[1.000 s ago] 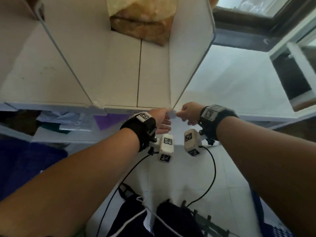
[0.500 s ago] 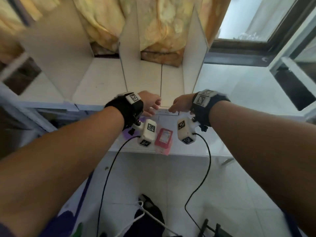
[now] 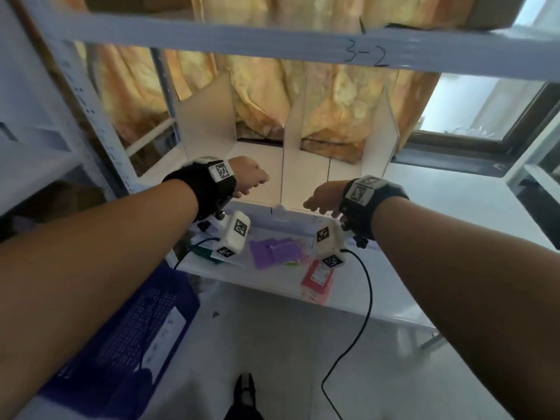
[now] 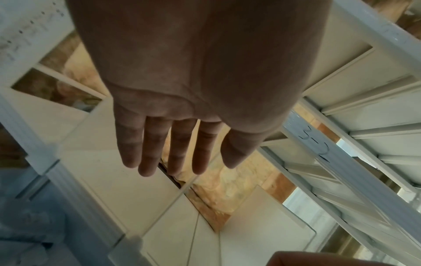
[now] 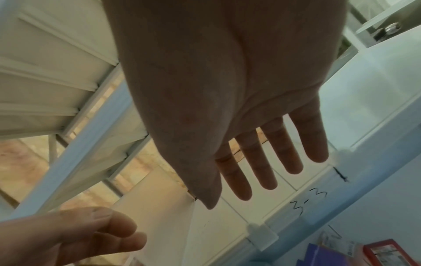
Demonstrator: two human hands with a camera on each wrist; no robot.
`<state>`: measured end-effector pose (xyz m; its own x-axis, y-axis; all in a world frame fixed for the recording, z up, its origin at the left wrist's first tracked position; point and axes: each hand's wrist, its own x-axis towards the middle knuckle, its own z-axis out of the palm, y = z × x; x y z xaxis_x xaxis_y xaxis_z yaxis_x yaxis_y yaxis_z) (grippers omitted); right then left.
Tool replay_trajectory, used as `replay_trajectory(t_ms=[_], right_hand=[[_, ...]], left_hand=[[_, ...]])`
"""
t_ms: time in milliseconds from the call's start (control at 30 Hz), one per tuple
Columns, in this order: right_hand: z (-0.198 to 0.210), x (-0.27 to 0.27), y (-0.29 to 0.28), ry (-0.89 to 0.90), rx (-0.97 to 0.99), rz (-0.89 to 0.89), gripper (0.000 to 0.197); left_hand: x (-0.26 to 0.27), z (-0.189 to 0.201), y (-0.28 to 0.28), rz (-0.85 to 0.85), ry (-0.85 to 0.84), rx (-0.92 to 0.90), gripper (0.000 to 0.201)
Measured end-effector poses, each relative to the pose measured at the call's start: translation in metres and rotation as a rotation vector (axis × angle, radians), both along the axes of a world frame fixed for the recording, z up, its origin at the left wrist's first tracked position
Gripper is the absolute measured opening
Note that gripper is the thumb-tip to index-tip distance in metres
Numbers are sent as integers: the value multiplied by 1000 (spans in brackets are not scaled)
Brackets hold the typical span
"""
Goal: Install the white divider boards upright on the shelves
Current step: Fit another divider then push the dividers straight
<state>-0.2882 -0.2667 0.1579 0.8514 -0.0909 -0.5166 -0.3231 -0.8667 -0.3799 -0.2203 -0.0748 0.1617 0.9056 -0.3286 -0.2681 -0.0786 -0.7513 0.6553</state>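
Three white divider boards stand upright on the middle shelf (image 3: pixel 306 174): a left one (image 3: pixel 209 119), a middle one (image 3: pixel 292 147) and a right one (image 3: pixel 383 137). My left hand (image 3: pixel 253 178) hovers just left of the middle board with straight fingers (image 4: pixel 148 158) and nothing in it. My right hand (image 3: pixel 319 198) hangs at the shelf's front edge, right of that board, fingers (image 5: pixel 266 172) spread and empty. A small white clip (image 3: pixel 278 209) sits on the front rail at the foot of the middle board (image 5: pixel 157 198).
The upper shelf rail (image 3: pixel 363 53) marked 3-2 crosses overhead. On the lower shelf lie a purple packet (image 3: pixel 274 253) and a red packet (image 3: pixel 316 277). A blue crate (image 3: pixel 136 344) stands on the floor at the left. Yellow curtain and a window lie behind.
Both hands have left the clip at the right board's front edge, moved apart and opened. The head view has pulled back and tilted up, so the upper rail now shows.
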Motion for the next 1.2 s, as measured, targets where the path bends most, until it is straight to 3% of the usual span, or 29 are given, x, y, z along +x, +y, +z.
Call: replay_trajectory(t_ms=[200, 333, 533, 733, 800, 1066, 1200], right_hand=[[-11, 22, 55, 24, 5, 107, 42], [-33, 68, 97, -65, 38, 64, 45], [-46, 146, 147, -29, -85, 170, 49], [-83, 231, 195, -25, -72, 142, 46], [-94, 252, 207, -9, -61, 119, 42], [-133, 291, 210, 17, -118, -46, 35], [-150, 298, 204, 69, -148, -80, 31]], left_hand=[[32, -18, 59, 96, -18, -22, 34], [63, -35, 86, 133, 3, -44, 34], [133, -57, 137, 155, 32, -50, 26], [216, -107, 191, 158, 13, 90, 18], [241, -125, 197, 119, 3, 151, 23], [314, -186, 174, -53, -35, 306, 88], [330, -214, 160, -132, -49, 339, 89]])
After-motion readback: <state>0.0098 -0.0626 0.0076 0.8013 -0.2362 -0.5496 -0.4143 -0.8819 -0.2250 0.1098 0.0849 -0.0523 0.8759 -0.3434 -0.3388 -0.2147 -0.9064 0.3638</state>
